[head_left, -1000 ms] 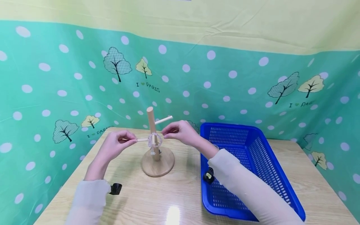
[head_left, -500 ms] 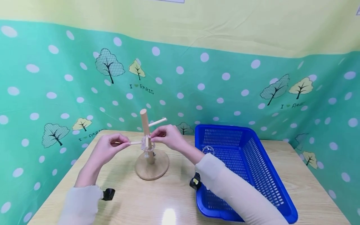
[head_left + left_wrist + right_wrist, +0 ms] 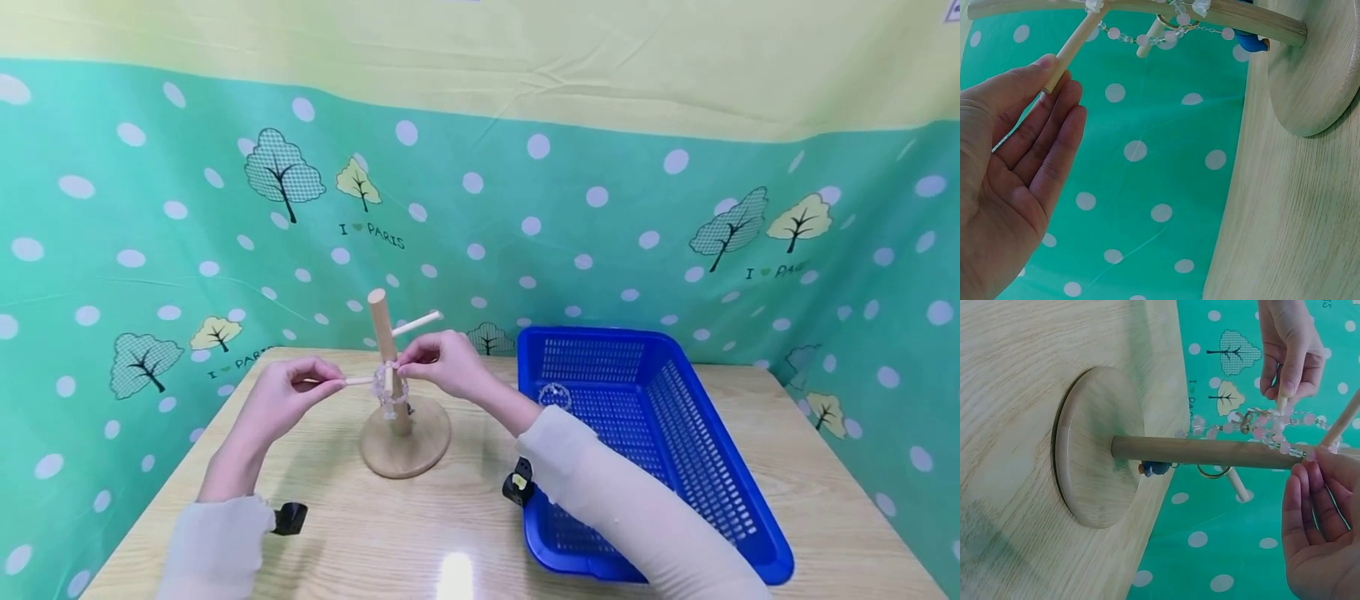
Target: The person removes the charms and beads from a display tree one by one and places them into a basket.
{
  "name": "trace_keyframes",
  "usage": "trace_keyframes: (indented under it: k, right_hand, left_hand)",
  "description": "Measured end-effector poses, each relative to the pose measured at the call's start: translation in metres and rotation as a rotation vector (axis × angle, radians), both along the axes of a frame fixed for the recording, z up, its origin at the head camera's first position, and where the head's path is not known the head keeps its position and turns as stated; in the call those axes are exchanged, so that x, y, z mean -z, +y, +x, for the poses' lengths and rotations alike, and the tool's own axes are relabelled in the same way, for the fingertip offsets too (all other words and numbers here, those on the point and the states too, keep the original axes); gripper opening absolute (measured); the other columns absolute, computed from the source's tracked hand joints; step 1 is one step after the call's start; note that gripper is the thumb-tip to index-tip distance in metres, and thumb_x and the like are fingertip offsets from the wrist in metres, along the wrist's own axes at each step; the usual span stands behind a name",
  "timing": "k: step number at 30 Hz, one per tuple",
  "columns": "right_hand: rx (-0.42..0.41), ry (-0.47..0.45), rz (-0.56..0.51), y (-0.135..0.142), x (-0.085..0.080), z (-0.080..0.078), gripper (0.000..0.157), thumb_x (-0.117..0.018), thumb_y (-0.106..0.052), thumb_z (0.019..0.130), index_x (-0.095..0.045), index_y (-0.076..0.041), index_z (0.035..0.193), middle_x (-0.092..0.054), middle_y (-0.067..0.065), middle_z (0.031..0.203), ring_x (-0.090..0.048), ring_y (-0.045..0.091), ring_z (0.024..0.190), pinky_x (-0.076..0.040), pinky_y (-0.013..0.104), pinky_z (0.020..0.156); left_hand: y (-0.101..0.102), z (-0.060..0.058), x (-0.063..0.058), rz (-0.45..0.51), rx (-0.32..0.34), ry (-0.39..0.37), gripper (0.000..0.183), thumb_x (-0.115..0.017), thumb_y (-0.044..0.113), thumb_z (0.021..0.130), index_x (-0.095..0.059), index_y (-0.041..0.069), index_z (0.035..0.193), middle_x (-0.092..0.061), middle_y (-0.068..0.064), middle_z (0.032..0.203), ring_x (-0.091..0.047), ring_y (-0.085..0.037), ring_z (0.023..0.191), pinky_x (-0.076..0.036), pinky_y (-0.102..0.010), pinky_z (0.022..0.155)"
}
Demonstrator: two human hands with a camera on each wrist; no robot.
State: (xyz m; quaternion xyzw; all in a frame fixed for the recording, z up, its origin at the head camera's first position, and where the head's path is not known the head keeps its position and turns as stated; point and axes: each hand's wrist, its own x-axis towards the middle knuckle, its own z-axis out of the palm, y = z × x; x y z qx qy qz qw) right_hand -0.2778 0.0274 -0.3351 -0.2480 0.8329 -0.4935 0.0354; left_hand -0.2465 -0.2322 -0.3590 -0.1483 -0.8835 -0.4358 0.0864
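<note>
Pink-and-clear bracelet (image 3: pixel 1260 433) draped by the post (image 3: pixel 1197 451), both hands busy

The left hand (image 3: pixel 296 390) has thumb and fingers gripping the free end of a slim wooden peg (image 3: pixel 1075 50). The right hand (image 3: pixel 450 364) pinches part of the bracelet between thumb and fingers, close against the post. The bracelet lies across the held peg, near where it meets the post and well above the round base (image 3: pixel 1100 462); whether its loop fully encircles the peg, I cannot tell.

The step looks like settling the bracelet on the stand. To do it well, steady the peg without levering, since pushing on its tip could turn the stand. Pinch only a bead or two, so the rest can hang freely and the strand does not twist. Ease it inward, watching the neighbouring pegs and the blue charm (image 3: pixel 1159 467) hanging just below, where beads or chain might snag. Release the right fingers only once wood bears the weight, then draw the left ones straight off the tip.

Another beaded loop (image 3: pixel 555 386) lies in the blue basket (image 3: pixel 600 334), to the right on the desk (image 3: pixel 360 550).
</note>
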Motion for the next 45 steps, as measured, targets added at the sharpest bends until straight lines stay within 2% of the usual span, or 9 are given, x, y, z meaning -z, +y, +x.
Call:
trace_keyframes:
  k: [15, 33, 45]
  right_hand:
    - [-0.061, -0.035, -0.028, 0.004, -0.009, 0.013, 0.005, -0.074, -0.008, 0.089, -0.073, -0.003, 0.089, -0.076, 0.011, 0.094, -0.062, 0.004, 0.075, -0.053, 0.015, 0.067]
    - [-0.145, 0.01, 0.0, 0.016, -0.016, 0.025, 0.005, -0.073, -0.008, 0.089, -0.074, -0.003, 0.09, -0.076, 0.01, 0.089, -0.062, 0.004, 0.073, -0.052, 0.015, 0.067]
    - [-0.12, -0.002, -0.027, 0.03, -0.024, 0.03, 0.004, -0.075, -0.008, 0.088, -0.074, -0.004, 0.088, -0.075, 0.011, 0.091, -0.062, 0.006, 0.072, -0.051, 0.016, 0.064]
  left_hand:
    - [0.0, 0.001, -0.003, -0.012, -0.009, -0.001, 0.013, -0.074, 0.014, 0.091, -0.073, 0.001, 0.095, -0.072, -0.016, 0.1, -0.063, 0.005, 0.079, -0.056, -0.012, 0.072]
    - [0.0, 0.001, -0.001, -0.004, -0.001, 0.0, 0.013, -0.074, 0.014, 0.09, -0.073, 0.002, 0.095, -0.072, -0.016, 0.1, -0.063, 0.005, 0.08, -0.056, -0.011, 0.073]
    - [-0.002, 0.0, -0.001, -0.007, -0.004, -0.005, 0.014, -0.074, 0.015, 0.091, -0.073, 0.003, 0.096, -0.072, -0.015, 0.099, -0.064, 0.005, 0.08, -0.056, -0.012, 0.073]
